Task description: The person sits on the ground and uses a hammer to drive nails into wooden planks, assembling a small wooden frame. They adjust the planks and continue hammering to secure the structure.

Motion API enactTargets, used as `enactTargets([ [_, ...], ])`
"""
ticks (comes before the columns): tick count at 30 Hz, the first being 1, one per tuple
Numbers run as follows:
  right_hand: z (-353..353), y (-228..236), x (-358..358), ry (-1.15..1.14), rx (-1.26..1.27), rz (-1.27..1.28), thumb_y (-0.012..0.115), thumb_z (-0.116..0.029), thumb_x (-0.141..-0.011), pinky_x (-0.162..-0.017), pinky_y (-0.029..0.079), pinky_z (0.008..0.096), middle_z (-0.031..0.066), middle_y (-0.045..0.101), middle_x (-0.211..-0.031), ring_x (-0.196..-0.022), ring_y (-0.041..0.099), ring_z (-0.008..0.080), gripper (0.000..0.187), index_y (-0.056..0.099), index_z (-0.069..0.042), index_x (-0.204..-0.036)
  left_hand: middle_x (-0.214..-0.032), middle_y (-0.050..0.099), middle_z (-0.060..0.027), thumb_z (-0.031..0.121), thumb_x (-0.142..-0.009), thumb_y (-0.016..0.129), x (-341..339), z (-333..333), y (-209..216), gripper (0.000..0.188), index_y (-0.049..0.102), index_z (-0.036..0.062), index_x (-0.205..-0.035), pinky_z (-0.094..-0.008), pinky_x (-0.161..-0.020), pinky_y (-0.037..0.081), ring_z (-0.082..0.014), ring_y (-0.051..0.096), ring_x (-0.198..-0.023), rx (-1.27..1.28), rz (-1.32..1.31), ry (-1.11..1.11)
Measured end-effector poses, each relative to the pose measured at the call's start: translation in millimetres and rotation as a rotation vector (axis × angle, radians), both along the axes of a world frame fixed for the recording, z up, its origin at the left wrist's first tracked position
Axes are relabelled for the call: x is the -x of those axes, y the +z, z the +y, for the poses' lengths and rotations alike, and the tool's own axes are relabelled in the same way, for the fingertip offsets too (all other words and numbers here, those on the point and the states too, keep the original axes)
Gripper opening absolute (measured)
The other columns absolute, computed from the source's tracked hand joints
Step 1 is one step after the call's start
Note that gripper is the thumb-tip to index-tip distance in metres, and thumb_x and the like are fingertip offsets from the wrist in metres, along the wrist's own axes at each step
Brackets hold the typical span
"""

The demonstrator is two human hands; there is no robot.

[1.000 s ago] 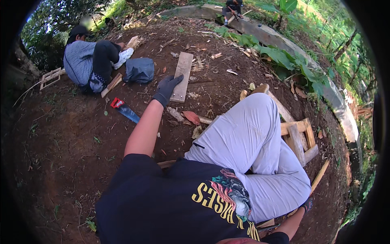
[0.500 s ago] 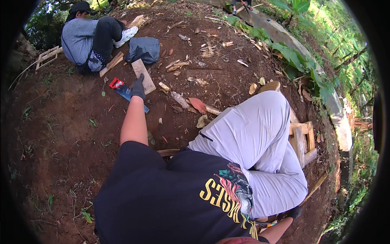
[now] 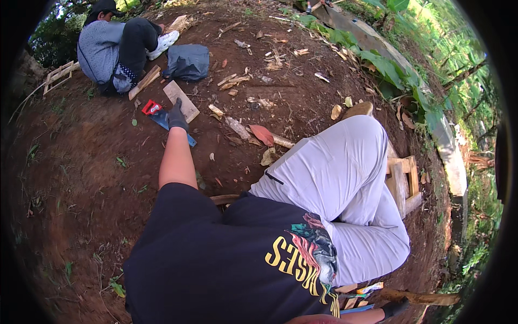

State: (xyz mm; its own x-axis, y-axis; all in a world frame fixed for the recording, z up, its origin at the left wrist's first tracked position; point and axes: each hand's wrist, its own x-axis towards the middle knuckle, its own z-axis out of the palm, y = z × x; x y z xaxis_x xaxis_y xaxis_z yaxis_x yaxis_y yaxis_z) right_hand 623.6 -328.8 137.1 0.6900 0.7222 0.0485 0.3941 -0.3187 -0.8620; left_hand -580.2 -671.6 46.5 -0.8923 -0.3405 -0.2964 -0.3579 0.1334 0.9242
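Observation:
My left hand, in a dark glove, reaches out at the far left and is closed on a flat wooden board. Under and beside that hand lies a saw with a red handle and blue blade, its middle partly covered. At the lower right, my gloved right hand is low to the ground, its fingers too dark and small to make out. Close to it are a brown stick, a blue strip and a yellow-and-white packet.
A person sits at the far left beside a dark grey bag and a wooden plank. Wood scraps litter the soil. A small wooden frame stands behind my legs. A concrete edge borders the plants.
The board has turned, its far end swinging left with my left hand. My right hand has moved lower from beside my leg, and the brown stick now lies crosswise near it.

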Motion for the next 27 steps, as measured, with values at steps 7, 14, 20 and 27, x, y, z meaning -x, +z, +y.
enactTargets([
  [7,88,142,144,0.124,-0.322,0.382,0.056,-0.040,-0.105,-0.104,0.051,0.0463,0.0196,0.070,-0.124,-0.115,0.066,0.0326,0.049,0.065,0.003,-0.126,-0.130,0.071,-0.0094,0.054,-0.096,0.076,-37,69,-9,0.068,0.066,0.0027,-0.139,-0.0387,-0.102,0.050,-0.0258,0.067,-0.116,-0.288,-0.105,-0.357],
  [14,169,168,263,0.335,-0.618,0.791,0.055,-0.051,-0.109,-0.107,0.051,0.0519,0.0118,0.068,-0.132,-0.122,0.063,0.0290,0.054,0.056,-0.010,-0.144,-0.125,0.067,-0.0042,0.045,-0.104,0.068,-103,216,30,0.053,0.061,0.0083,-0.142,-0.0372,-0.093,0.054,-0.0190,0.065,-0.113,-0.494,-0.159,-0.752],
  [20,194,123,427,0.837,-0.291,1.469,0.061,-0.020,-0.107,-0.116,0.047,0.0500,0.0166,0.070,-0.132,-0.129,0.063,0.0331,0.030,0.065,-0.001,-0.129,-0.115,0.072,-0.0111,0.040,-0.108,0.062,-164,295,108,0.047,0.061,0.0030,-0.137,-0.0396,-0.087,0.062,-0.0236,0.074,-0.097,-0.652,-0.185,-1.068],
  [27,141,83,622,0.738,0.050,1.453,0.070,-0.014,-0.101,-0.097,0.059,0.0426,0.0157,0.070,-0.123,-0.114,0.069,0.0269,0.032,0.063,0.004,-0.127,-0.111,0.074,-0.0185,0.035,-0.112,0.052,-266,383,241,0.046,0.061,-0.0047,-0.134,-0.0432,-0.092,0.061,-0.0279,0.075,-0.101,-0.736,-0.100,-1.477],
])
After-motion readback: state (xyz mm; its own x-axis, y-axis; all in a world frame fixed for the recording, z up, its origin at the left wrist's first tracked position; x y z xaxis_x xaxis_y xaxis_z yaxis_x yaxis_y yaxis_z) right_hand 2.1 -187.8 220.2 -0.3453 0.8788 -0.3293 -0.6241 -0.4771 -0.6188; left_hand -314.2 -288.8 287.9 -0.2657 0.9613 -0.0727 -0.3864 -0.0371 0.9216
